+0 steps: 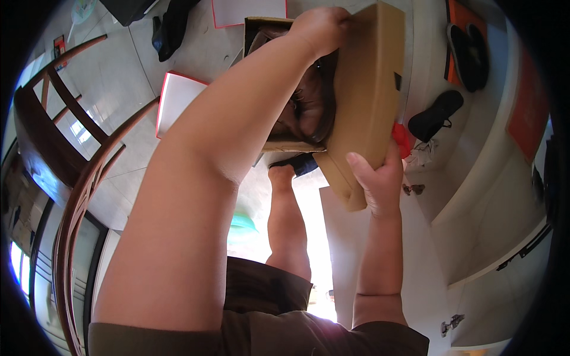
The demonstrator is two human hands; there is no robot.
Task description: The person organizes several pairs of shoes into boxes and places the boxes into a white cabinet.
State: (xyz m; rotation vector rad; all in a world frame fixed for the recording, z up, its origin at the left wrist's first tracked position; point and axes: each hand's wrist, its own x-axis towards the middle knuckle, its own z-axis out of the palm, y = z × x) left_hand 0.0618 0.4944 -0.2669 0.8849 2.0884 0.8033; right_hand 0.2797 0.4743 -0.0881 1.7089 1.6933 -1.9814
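A brown cardboard shoebox stands with its lid raised along its right side. Inside lie brown leather lace-up shoes, partly covered by my left forearm. My left hand is closed on the far end of the cardboard lid, its fingertips hard to make out. Nearer to me, my right hand grips the lid's other end, thumb on the inner side and fingers behind it. A flap hangs down from the lid beside that thumb.
A wooden chair stands at left. White lids with red edges and black shoes lie on the tiled floor. To the right, an open cabinet door and shelves hold a black sandal and dark shoes.
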